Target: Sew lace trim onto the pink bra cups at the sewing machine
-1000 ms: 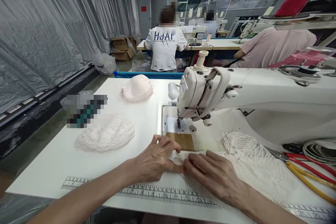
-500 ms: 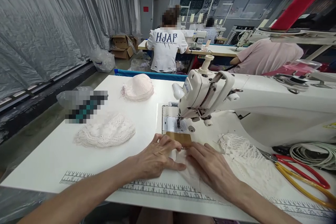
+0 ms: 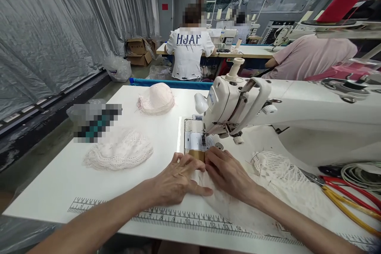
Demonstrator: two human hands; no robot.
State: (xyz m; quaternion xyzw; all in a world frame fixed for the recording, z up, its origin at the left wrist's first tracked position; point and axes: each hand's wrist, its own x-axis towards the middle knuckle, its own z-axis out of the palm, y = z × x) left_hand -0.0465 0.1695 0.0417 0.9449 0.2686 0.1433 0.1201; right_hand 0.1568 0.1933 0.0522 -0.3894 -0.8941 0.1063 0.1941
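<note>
A sheer white lace fabric (image 3: pixel 235 210) lies on the table in front of the sewing machine (image 3: pixel 235 107), spreading to the right under my right forearm. My left hand (image 3: pixel 180 180) grips its edge with bent fingers, the thumb stretched across the cloth. Close beside it, my right hand (image 3: pixel 229 172) pinches the same edge, fingertips near the left ones. Just beyond the fingers, a brown strip-like piece (image 3: pixel 196 154) shows in front of the metal needle plate (image 3: pixel 195 141). Part of that strip is hidden behind my right fingers. The presser foot (image 3: pixel 204 139) stands past both hands.
Left on the table lie a white lace stack (image 3: pixel 120 151) and pale pink cup-shaped pieces (image 3: pixel 156 99). Red-and-yellow-handled scissors (image 3: pixel 351 198) and a coiled cord (image 3: pixel 361 176) are at right. A printed ruler (image 3: pixel 184 219) runs along the front edge. Co-workers sit ahead.
My right hand has moved forward and left, close to the needle plate, and now covers part of the brown strip. My left hand stays almost in place. The view has shifted slightly.
</note>
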